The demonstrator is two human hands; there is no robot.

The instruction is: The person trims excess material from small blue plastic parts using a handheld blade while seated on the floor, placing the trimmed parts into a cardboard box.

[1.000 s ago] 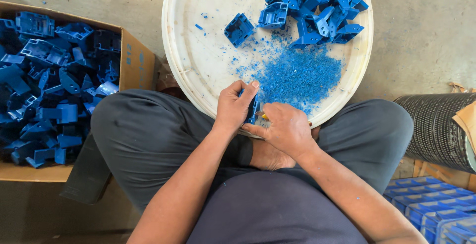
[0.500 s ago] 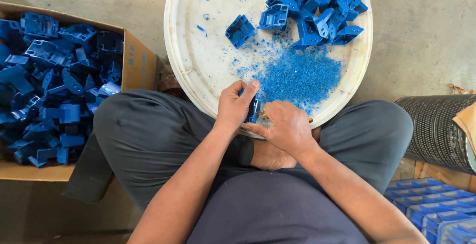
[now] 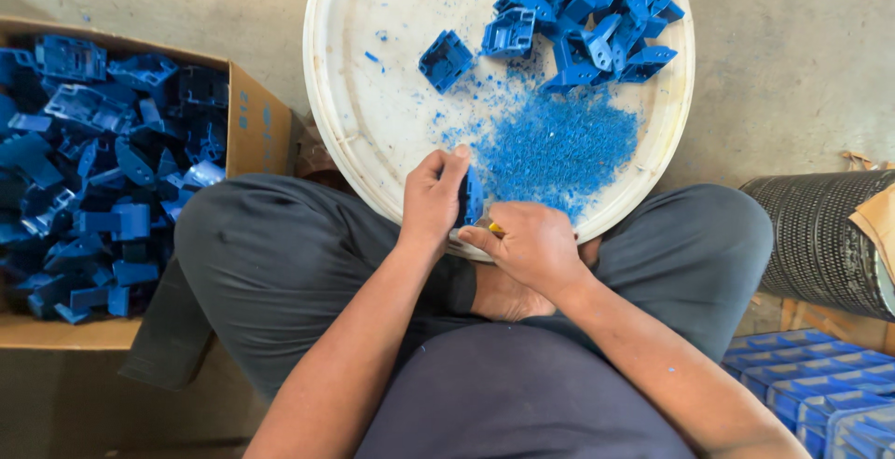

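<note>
Blue parts (image 3: 597, 12) in white tray (image 3: 354, 114)

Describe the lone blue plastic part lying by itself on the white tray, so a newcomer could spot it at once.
Start at the round white tray on the floor ahead of the seated person's knees. A heap of blue parts fills its far right side, with blue shavings spread below. The lone blue part lies left of both, a small boxy piece alone on bare white surface, touching nothing.
</note>
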